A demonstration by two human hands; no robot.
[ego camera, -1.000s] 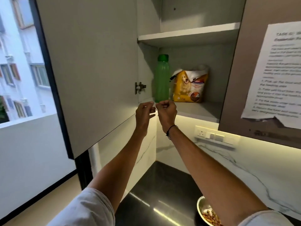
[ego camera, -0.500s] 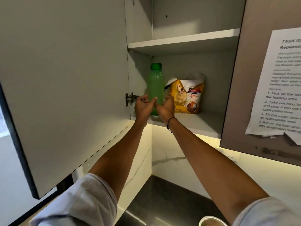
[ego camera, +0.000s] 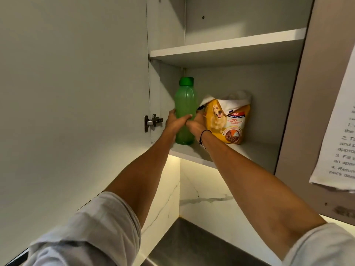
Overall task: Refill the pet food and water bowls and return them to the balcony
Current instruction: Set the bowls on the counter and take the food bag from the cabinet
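bottle: green all over, your cap a darker green
food bag: yellow, white top, golden dog printed on it
your wristband: black
backsplash: white, grey marble veining
your sleeves: pale grey

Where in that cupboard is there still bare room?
Bare shelf lies between the dog food bag and the right cabinet wall. Crowded at left: both hands, left hand and right hand, clasp the green bottle.
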